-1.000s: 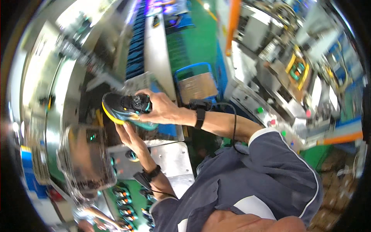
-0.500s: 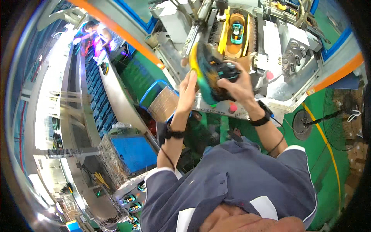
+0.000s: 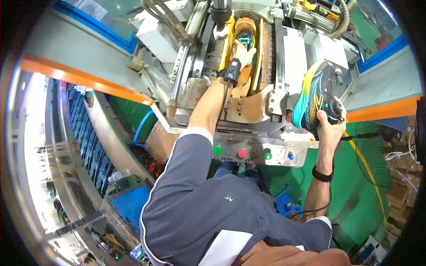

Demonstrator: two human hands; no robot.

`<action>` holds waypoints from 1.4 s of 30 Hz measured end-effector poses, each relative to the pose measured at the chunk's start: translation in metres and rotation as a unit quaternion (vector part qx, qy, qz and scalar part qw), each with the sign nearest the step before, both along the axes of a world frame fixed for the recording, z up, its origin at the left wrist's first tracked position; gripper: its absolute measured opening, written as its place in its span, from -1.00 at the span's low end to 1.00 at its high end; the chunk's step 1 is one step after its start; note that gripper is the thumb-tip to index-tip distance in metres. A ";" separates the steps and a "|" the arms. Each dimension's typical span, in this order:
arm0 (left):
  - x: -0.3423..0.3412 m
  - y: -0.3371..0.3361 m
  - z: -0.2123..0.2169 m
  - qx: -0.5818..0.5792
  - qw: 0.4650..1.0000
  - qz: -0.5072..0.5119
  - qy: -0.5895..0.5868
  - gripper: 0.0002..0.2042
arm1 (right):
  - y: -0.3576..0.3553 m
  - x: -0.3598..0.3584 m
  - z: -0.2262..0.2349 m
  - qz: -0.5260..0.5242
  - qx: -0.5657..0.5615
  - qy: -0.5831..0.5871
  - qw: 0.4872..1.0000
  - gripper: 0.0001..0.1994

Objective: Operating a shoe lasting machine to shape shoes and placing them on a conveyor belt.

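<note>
My left hand [image 3: 245, 54] reaches into the machine, its fingers closed on a black and teal shoe [image 3: 245, 35], seen from above, whose lower part is hidden. That shoe sits between two upright yellow pads [image 3: 256, 66] in a brown cradle [image 3: 246, 113]. Off to the right, my right hand [image 3: 330, 126] grips another shoe [image 3: 313, 97], a dark one with orange and blue lines, a yellow-to-teal sole and a black fitting in its opening. Its toe points up and away, and its sole faces left. Both wrists wear black straps.
Green, red and blue buttons line the machine's front panel [image 3: 277, 154]. A vertical cylinder [image 3: 220, 13] hangs beside the left pad. Orange-edged frames [image 3: 88, 80] flank the opening. On the left runs a conveyor [image 3: 84, 126], with a blue-topped box [image 3: 133, 206] nearby.
My left hand has left the held shoe and reached forward into the machine onto the seated shoe. My right hand has carried its shoe to the right. The view has shifted toward the machine.
</note>
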State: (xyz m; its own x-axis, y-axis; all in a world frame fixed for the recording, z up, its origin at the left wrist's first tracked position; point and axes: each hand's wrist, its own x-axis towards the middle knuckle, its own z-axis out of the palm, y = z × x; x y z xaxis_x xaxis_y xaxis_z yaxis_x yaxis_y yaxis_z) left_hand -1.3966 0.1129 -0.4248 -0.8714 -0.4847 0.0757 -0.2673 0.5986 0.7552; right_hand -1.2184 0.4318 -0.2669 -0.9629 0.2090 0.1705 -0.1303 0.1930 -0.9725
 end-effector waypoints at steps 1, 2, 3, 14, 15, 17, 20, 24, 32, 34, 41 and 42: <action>-0.007 -0.001 -0.005 -0.031 0.999 0.016 -0.038 -0.18 | -0.003 -0.006 0.000 -0.006 0.001 -0.007 1.000 -0.45; -0.007 0.010 0.020 0.006 0.993 -0.007 -0.115 -0.20 | 0.002 -0.015 -0.004 -0.022 0.008 -0.011 1.000 -0.45; -0.009 0.006 0.016 0.002 0.996 0.005 -0.093 -0.24 | -0.002 -0.026 -0.006 -0.026 0.025 0.000 0.999 -0.46; 0.209 -0.040 0.101 0.565 0.819 -0.028 0.093 -0.55 | -0.164 -0.234 -0.009 0.204 0.394 -0.079 0.893 -0.45; 0.245 -0.049 0.116 0.553 0.826 0.003 0.112 -0.48 | -0.212 -0.211 0.008 0.172 0.476 -0.091 0.858 -0.49; 0.296 -0.055 0.139 0.511 0.852 -0.001 0.117 -0.43 | -0.226 -0.244 -0.051 0.184 0.431 -0.130 0.874 -0.47; 0.380 -0.066 0.159 0.458 0.876 0.117 0.093 -0.37 | -0.259 -0.261 -0.111 0.148 0.459 -0.096 0.871 -0.45; 0.469 -0.067 0.162 0.419 0.862 0.238 0.156 -0.44 | -0.291 -0.234 -0.123 0.078 0.487 -0.071 0.867 -0.45; 0.535 0.001 0.135 0.378 0.776 0.445 0.238 -0.58 | -0.276 -0.084 -0.094 0.310 0.242 0.210 0.895 -0.63; 0.537 0.010 0.108 0.451 0.698 0.469 0.299 -0.60 | -0.256 0.011 -0.082 0.421 0.243 0.247 0.838 -0.73; 0.588 0.070 0.069 0.421 0.694 0.534 0.237 -0.59 | -0.265 0.121 -0.258 0.596 0.285 0.274 0.699 -0.85; 0.598 0.081 0.070 0.382 0.704 0.568 0.190 -0.59 | -0.266 0.121 -0.266 0.605 0.304 0.267 0.686 -0.85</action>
